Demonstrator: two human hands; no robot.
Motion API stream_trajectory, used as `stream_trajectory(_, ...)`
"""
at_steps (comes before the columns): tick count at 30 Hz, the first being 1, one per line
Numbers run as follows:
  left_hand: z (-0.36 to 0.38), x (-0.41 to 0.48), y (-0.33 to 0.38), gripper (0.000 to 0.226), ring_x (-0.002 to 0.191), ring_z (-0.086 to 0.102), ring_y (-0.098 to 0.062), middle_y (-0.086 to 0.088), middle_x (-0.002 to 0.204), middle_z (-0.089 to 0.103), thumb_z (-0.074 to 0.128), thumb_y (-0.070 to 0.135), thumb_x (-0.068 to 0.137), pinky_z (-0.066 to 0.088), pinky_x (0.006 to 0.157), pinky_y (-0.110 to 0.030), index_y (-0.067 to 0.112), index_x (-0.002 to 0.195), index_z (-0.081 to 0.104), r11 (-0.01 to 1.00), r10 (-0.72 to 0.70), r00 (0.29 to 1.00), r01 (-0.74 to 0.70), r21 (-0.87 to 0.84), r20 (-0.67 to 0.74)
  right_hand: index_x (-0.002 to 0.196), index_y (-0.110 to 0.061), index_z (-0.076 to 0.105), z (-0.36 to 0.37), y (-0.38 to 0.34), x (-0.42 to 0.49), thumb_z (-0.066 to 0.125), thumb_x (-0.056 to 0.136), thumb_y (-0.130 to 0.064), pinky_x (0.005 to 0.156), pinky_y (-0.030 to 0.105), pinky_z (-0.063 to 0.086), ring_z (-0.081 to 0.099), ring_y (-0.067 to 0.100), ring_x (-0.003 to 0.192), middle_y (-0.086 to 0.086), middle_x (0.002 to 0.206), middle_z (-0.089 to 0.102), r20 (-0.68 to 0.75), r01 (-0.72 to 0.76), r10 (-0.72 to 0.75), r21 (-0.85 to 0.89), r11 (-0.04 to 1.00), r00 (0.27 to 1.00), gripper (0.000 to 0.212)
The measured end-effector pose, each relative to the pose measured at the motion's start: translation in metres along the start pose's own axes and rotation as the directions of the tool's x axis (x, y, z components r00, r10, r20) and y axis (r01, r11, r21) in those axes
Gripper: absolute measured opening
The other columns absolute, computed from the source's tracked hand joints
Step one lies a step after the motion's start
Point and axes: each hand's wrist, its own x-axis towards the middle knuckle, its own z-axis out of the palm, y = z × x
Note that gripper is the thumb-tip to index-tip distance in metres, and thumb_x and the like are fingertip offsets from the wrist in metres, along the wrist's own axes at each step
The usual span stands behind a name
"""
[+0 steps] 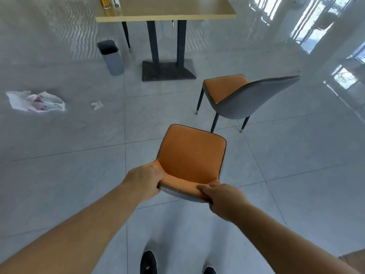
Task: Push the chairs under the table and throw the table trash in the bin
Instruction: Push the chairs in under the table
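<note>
An orange-seated chair [190, 153] with a grey back stands right in front of me on the tiled floor. My left hand [143, 177] grips the left end of its backrest top, and my right hand [223, 198] grips the right end. A second orange and grey chair [237, 93] stands to the right, turned sideways, apart from the table. The wooden table [167, 8] on dark legs is at the top centre. A grey bin [111, 56] stands on the floor left of the table base. A bottle [104, 2] sits on the table's left end.
A crumpled white plastic bag [35, 101] and a small paper scrap [97, 105] lie on the floor at the left. The table's dark base plate [167, 72] lies ahead. Glass doors [325, 22] stand at the far right. My shoes [148, 262] show at the bottom.
</note>
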Motion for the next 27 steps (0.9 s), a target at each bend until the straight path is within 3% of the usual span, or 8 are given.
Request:
stream_trajectory(4,0.003,-0.006,0.031,0.028,0.082,0.055,-0.018,0.002,0.110,0.057,0.059,0.040,0.098,0.042,0.065,-0.031,0.031,0.124,0.057,0.996,-0.089,0.995,0.088,-0.033,-0.034,0.141,-0.035,0.051,-0.025,0.032,0.017,0.048,0.098,-0.012,0.091,0.038,0.052,0.057,0.025,0.119,-0.002,0.136,0.059,-0.119,-0.056,0.053,-0.021,0.998,0.991,0.050)
stream_trajectory(11,-0.008,-0.008,0.043,0.036,0.094,0.057,-0.021,0.000,0.111,0.051,0.059,0.050,0.098,0.051,0.068,-0.034,0.030,0.128,0.052,0.967,-0.250,0.968,0.251,0.046,-0.017,0.143,-0.025,0.051,-0.046,0.033,0.047,0.059,0.101,-0.023,0.109,0.052,0.048,0.047,0.033,0.138,0.007,0.147,0.055,-0.182,0.069,-0.088,-0.108,0.992,0.979,0.043)
stream_trajectory(14,-0.002,-0.005,0.044,0.040,0.106,0.053,-0.022,0.002,0.125,0.051,0.061,0.044,0.098,0.055,0.078,-0.038,0.033,0.135,0.048,0.963,-0.267,0.964,0.266,-0.052,-0.015,0.143,-0.029,0.050,-0.047,0.028,0.054,0.062,0.100,-0.029,0.104,0.051,0.051,0.049,0.031,0.133,0.001,0.138,0.058,-0.174,0.177,-0.196,-0.117,0.977,0.965,0.044)
stream_trajectory(18,0.008,0.000,0.035,0.048,0.113,0.058,-0.021,0.007,0.133,0.057,0.060,0.036,0.101,0.054,0.095,-0.041,0.039,0.145,0.043,0.926,-0.255,0.967,0.252,-0.280,0.028,0.143,-0.034,0.049,-0.046,0.015,0.072,0.060,0.102,-0.028,0.098,0.046,0.054,0.050,0.029,0.126,-0.002,0.132,0.060,-0.135,0.218,-0.231,-0.107,0.970,0.964,0.043)
stream_trajectory(27,-0.004,0.042,-0.049,0.051,0.115,0.053,-0.018,0.012,0.130,0.057,0.056,0.034,0.103,0.055,0.095,-0.039,0.043,0.149,0.039,0.927,-0.235,0.972,0.217,-0.305,-0.024,0.144,-0.038,0.048,-0.078,-0.014,0.146,0.061,0.102,-0.034,0.093,0.042,0.056,0.054,0.024,0.122,-0.009,0.130,0.062,-0.144,0.170,-0.177,-0.060,0.984,0.974,0.043)
